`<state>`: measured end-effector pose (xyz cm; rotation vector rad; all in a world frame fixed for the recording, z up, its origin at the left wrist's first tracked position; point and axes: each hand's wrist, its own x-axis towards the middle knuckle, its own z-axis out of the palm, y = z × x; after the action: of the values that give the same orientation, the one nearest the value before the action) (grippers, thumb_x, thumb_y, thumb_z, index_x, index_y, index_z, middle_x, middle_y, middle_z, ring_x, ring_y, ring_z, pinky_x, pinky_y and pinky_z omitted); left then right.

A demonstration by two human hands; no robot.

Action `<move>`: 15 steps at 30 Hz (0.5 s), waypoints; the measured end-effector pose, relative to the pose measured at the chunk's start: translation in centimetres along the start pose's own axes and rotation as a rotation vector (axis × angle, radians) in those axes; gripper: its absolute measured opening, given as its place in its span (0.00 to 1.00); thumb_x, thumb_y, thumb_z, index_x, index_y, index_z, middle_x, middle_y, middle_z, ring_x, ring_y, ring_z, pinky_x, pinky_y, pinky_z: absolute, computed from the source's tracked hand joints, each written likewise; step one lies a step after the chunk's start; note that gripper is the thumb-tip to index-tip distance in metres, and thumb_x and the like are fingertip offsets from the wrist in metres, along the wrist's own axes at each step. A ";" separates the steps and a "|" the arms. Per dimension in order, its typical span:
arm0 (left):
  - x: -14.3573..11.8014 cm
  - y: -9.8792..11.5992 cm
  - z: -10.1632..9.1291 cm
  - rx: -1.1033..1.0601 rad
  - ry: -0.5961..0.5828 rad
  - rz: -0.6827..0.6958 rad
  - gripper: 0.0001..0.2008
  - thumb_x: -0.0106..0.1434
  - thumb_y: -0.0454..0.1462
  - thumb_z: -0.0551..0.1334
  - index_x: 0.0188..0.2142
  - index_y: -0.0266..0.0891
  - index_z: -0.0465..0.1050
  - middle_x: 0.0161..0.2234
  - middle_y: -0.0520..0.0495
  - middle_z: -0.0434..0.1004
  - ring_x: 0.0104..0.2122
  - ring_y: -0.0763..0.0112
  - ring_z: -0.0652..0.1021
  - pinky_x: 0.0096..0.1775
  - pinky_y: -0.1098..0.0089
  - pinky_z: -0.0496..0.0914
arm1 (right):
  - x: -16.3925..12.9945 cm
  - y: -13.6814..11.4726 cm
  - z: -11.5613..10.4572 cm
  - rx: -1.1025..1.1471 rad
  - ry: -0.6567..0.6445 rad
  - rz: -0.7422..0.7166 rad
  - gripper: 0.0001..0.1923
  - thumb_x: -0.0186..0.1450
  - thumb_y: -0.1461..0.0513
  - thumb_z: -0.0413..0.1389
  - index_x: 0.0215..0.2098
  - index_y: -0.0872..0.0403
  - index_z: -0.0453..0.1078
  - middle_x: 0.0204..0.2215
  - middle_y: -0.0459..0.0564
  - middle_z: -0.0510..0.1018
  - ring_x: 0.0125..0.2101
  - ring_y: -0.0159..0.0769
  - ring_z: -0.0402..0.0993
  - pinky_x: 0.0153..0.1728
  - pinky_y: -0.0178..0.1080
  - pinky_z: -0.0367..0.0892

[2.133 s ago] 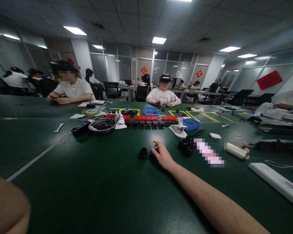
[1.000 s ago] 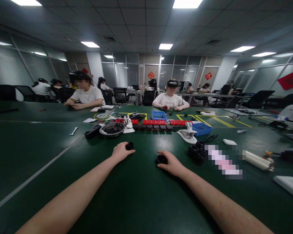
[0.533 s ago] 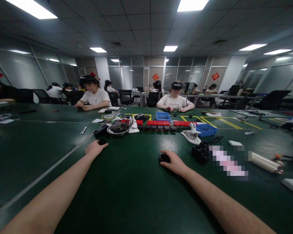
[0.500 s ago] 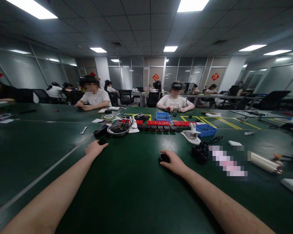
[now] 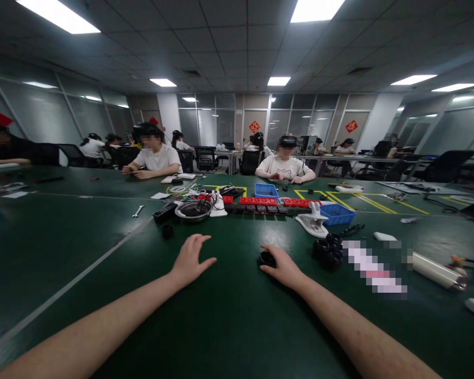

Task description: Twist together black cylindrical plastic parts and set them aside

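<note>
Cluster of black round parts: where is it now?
In the head view, the cluster of black round parts sits on the green table, right of the right hand, nearer the camera than the white clamp.

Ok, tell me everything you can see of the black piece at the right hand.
The black piece is small and roundish, slightly shiny, probably plastic, with what looks like a rim around a dark recess. It appears to sit on the green tabletop, apart from the other black pieces. The right hand holds it between thumb and fingers, covering its right side. Whether it is hollow right through or slightly tilted, I cannot tell.
</note>
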<state>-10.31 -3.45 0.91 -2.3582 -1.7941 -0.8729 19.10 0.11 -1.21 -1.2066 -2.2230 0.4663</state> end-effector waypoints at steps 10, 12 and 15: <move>6.5 10.2 5.8 -0.202 -0.373 0.290 0.34 0.50 0.53 0.56 0.53 0.41 0.55 0.50 0.44 0.63 0.49 0.58 0.63 0.48 0.61 0.58 | 0.3 2.0 -0.8 0.142 0.297 0.127 0.22 0.63 0.54 0.39 0.52 0.56 0.53 0.38 0.52 0.67 0.38 0.37 0.64 0.42 0.41 0.60; 7.5 10.3 6.1 -0.229 -0.455 0.300 0.31 0.49 0.53 0.57 0.50 0.42 0.62 0.47 0.46 0.67 0.46 0.59 0.66 0.45 0.64 0.60 | 0.4 2.1 -0.9 0.146 0.303 0.127 0.22 0.63 0.54 0.38 0.51 0.56 0.54 0.38 0.52 0.68 0.39 0.37 0.64 0.43 0.42 0.59; 8.4 10.0 5.9 -0.263 -0.506 0.367 0.23 0.49 0.51 0.58 0.42 0.44 0.69 0.39 0.49 0.72 0.40 0.63 0.71 0.41 0.69 0.63 | 0.5 2.1 -0.9 0.147 0.256 0.094 0.21 0.63 0.54 0.39 0.51 0.55 0.55 0.37 0.51 0.68 0.38 0.37 0.64 0.42 0.41 0.59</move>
<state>2.51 2.77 2.68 -3.1661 -1.3411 -0.5190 20.78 1.65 -1.52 -1.2226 -1.8897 0.4747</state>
